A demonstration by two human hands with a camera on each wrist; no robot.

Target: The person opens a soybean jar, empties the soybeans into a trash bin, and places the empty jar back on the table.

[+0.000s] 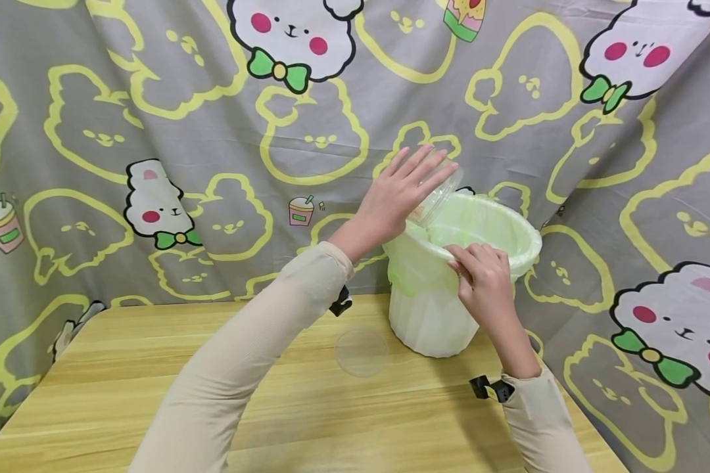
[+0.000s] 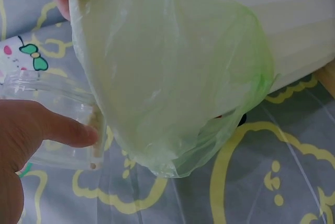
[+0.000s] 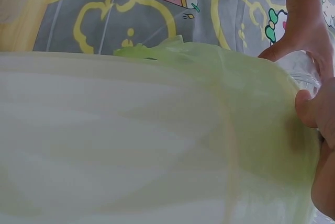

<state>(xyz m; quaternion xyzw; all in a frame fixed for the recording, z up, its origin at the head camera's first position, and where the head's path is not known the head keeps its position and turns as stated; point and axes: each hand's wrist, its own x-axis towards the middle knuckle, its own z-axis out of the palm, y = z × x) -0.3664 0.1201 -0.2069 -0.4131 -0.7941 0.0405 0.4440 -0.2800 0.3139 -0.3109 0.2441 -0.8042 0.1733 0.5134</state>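
Observation:
My left hand (image 1: pixel 399 190) holds a clear plastic jar (image 1: pixel 440 200) tipped over the rim of a white trash can (image 1: pixel 428 315). In the left wrist view its thumb lies along the jar (image 2: pixel 52 153), near some pale beige bits at the mouth. A thin light-green trash bag (image 1: pixel 503 220) lines the can and folds over its rim. With fingers curled over the near rim, my right hand (image 1: pixel 486 279) grips the bag and the edge of the can. The right wrist view shows both hands close together at the can's mouth.
A clear round lid (image 1: pixel 361 351) lies flat on the wooden table (image 1: pixel 171 368), left of the can. Behind the table and at its right hangs a grey patterned curtain (image 1: pixel 225 151), close to the can.

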